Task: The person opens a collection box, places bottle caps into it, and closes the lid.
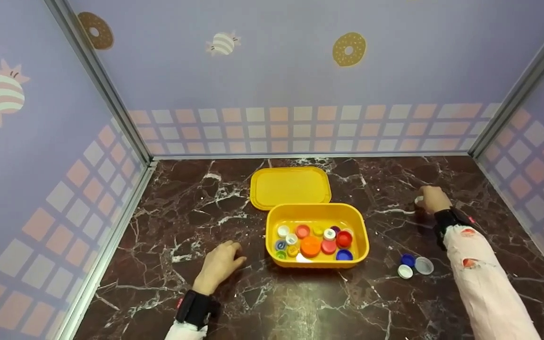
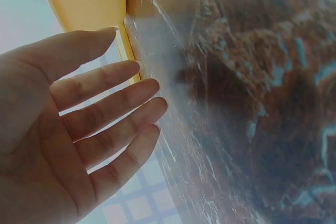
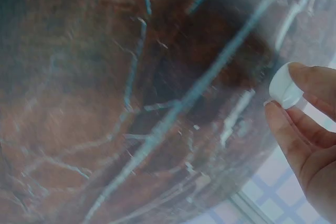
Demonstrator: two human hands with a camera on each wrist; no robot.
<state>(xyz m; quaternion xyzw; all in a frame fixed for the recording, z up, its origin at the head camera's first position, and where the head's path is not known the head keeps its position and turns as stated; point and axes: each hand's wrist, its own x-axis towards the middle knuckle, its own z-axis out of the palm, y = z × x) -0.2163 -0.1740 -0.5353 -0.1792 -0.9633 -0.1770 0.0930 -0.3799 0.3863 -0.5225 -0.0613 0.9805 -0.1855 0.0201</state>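
Observation:
My right hand (image 1: 434,199) pinches a white bottle cap (image 3: 285,86) between thumb and fingers, out at the right of the dark marbled table. Left of the yellow box, my left hand (image 1: 220,264) rests with relaxed, slightly spread fingers and holds nothing; its palm shows in the left wrist view. The yellow box (image 1: 272,236) stands uncovered and contains several bottle caps in orange, red, white, green and blue. Below the right hand, beside the forearm, lie a blue cap (image 1: 408,259), a white cap (image 1: 405,271) and a clear greyish cap (image 1: 424,265), grouped together.
A yellow lid (image 1: 291,188) lies flat behind the box, its front edge close to the box's rim. Patterned purple panels (image 1: 276,80) enclose the table at the back, left and right. The marbled tabletop (image 1: 196,198) stretches between them.

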